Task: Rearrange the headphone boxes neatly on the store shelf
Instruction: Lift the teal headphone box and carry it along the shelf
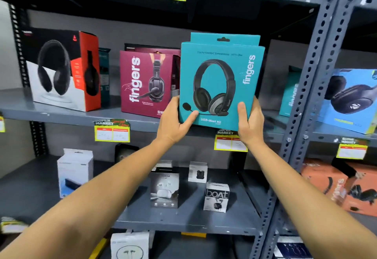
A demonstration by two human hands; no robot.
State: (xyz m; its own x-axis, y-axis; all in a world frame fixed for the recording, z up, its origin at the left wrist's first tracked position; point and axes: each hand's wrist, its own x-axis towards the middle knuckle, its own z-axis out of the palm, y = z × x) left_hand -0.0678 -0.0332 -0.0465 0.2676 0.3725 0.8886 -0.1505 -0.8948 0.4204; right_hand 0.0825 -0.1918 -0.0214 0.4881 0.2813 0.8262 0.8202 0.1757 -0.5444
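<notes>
Flat teal cardboard box, matte, upright, is gripped at its lower corners by left hand and right hand.

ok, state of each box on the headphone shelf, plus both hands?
Teal box: upright, facing out, held at its lower corners by both hands.
Maroon box: standing on the shelf, angled.
Black-red box: standing on the shelf, angled.
Blue box: on the next bay, tilted.
Left hand: gripping the teal box.
Right hand: gripping the teal box.

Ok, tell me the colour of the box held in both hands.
Teal box, seen in the head view.
</notes>
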